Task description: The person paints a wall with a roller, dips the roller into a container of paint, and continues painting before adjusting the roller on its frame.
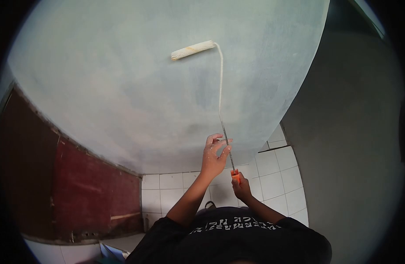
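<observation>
High on the pale wall (136,101), the paint roller (192,49) lies pressed flat against the surface, its long thin shaft (220,92) running down to both hands. The left hand (214,155) grasps the shaft with paint-flecked fingers curled around it. Just below, the right hand (241,185) clenches the orange handle (235,175). White tiles (272,176) cover the lower wall behind the hands.

White paint roller (193,49), long thin handle, pressed against wall
</observation>
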`<action>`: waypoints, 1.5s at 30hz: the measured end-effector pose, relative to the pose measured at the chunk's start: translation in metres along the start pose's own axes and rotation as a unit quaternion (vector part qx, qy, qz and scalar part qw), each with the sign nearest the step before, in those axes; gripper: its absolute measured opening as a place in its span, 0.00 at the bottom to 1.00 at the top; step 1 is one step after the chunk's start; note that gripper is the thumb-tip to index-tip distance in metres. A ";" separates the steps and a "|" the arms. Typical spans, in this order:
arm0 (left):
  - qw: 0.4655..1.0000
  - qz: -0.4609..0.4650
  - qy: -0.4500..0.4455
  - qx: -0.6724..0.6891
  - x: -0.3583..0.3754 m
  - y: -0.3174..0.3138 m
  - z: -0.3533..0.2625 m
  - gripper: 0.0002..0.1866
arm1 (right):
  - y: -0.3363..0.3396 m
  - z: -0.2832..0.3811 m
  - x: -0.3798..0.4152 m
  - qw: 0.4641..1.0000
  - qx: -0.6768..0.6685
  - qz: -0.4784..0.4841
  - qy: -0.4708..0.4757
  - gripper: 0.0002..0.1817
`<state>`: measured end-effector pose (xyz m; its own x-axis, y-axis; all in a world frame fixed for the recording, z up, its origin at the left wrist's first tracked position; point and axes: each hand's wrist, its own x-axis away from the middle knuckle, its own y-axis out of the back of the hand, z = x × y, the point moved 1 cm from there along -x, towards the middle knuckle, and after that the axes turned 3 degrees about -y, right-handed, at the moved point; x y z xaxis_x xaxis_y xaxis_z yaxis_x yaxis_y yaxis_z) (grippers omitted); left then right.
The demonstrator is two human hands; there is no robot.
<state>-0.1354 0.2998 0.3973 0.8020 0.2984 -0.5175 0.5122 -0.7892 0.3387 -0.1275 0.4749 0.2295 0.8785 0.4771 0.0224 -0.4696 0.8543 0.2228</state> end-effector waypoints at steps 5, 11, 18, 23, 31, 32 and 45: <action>0.998 -0.030 0.058 -0.002 0.018 -0.016 -0.006 0.11 | 0.047 0.008 0.015 0.995 0.056 0.030 0.072 0.17; 0.993 -0.030 0.116 0.018 0.045 -0.056 -0.021 0.12 | 0.096 -0.001 0.042 0.989 0.098 0.008 0.110 0.15; 0.982 -0.046 0.184 -0.004 0.064 -0.093 -0.032 0.13 | 0.142 -0.013 0.055 0.983 0.151 0.090 -0.044 0.17; 0.974 -0.070 0.215 0.000 0.052 -0.084 -0.036 0.13 | 0.145 0.004 0.031 0.986 0.123 0.110 0.037 0.19; 0.985 -0.096 0.137 -0.037 0.063 -0.093 -0.054 0.11 | 0.132 -0.008 0.052 0.990 0.035 0.106 0.087 0.19; 0.985 -0.105 0.129 -0.034 0.057 -0.088 -0.056 0.11 | 0.124 -0.004 0.047 0.990 0.023 0.105 0.092 0.19; 0.987 -0.094 0.049 -0.123 -0.023 -0.002 -0.026 0.09 | -0.007 0.053 -0.006 0.950 -0.215 0.221 -0.043 0.24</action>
<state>-0.1473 0.3085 0.4290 0.7052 0.4870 -0.5152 0.7043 -0.5644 0.4306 -0.1248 0.4552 0.2794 0.5818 0.8065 0.1054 -0.7706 0.5881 -0.2457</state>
